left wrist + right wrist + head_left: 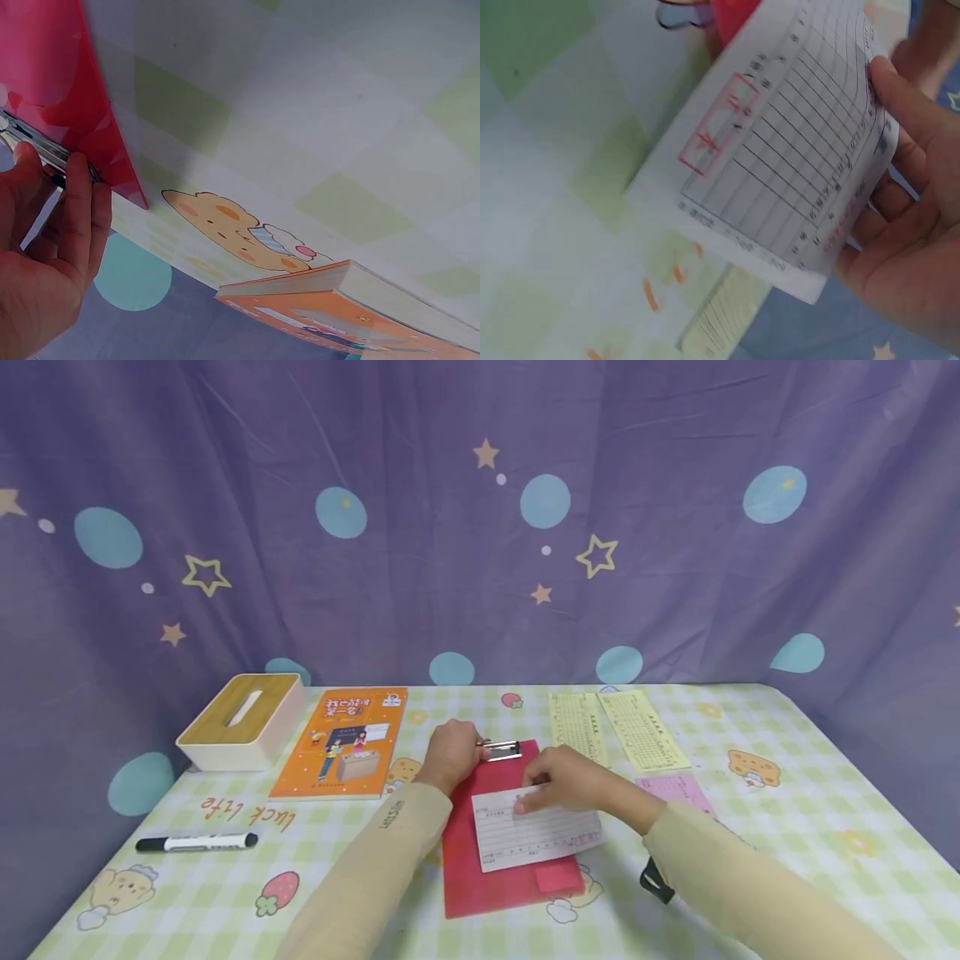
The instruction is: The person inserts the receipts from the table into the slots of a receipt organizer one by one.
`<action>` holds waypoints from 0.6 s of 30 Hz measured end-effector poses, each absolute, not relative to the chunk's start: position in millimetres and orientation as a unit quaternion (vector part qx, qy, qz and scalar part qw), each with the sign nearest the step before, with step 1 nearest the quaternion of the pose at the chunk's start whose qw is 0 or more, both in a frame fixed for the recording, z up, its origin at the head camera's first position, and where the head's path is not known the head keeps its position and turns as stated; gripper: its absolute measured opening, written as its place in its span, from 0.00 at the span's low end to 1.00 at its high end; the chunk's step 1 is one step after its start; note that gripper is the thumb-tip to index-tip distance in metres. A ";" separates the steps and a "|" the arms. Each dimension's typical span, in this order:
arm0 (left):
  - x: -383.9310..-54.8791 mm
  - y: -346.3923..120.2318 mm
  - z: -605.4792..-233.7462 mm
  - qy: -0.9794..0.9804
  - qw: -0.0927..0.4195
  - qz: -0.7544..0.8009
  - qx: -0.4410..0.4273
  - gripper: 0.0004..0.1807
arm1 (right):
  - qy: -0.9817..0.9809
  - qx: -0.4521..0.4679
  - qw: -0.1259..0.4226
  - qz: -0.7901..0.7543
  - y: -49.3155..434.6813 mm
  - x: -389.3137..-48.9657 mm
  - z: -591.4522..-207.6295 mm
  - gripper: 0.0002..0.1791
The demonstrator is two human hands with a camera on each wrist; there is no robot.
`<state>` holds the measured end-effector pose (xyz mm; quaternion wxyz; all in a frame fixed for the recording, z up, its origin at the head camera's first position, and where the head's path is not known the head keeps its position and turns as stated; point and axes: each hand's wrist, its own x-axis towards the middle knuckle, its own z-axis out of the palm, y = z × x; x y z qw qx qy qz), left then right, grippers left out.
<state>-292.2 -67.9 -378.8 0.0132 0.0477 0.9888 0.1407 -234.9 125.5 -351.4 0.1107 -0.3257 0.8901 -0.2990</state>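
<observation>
A red clipboard (468, 885) lies on the checked tablecloth in front of the person. At its far edge sits a metal clip (502, 750). My left hand (452, 750) is at this clip; in the left wrist view its thumb and fingers pinch the clip (49, 150) from both sides. My right hand (561, 779) pinches a white printed form (536, 843) by its far edge, thumb on top. The form, ruled with lines and bearing a red stamp, overlaps the clipboard in the head view. In the right wrist view, the form (780, 150) slants, with fingers behind it.
Two yellow printed slips (643, 731) and a pink slip (678, 790) lie to the right. An orange book (341, 743), a wooden-topped tissue box (243, 718) and a marker (197, 842) are on the left. Something black (657, 882) shows beside the right sleeve. Behind hangs a purple curtain (450, 610).
</observation>
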 end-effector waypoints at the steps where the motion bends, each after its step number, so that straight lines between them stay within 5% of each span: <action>1: -292.2 -68.0 -378.4 0.988 0.015 0.143 0.047 0.13 | 0.894 -0.322 0.105 -0.295 122.3 -234.4 -354.3 0.12; 13: -292.6 -68.8 -377.5 0.990 0.003 0.123 0.063 0.11 | 0.927 -0.284 0.047 -0.242 106.7 -230.1 -372.7 0.12; 18: -292.0 -68.7 -378.2 0.990 0.004 0.126 0.063 0.13 | 0.936 -0.267 0.063 -0.222 115.7 -221.3 -363.3 0.10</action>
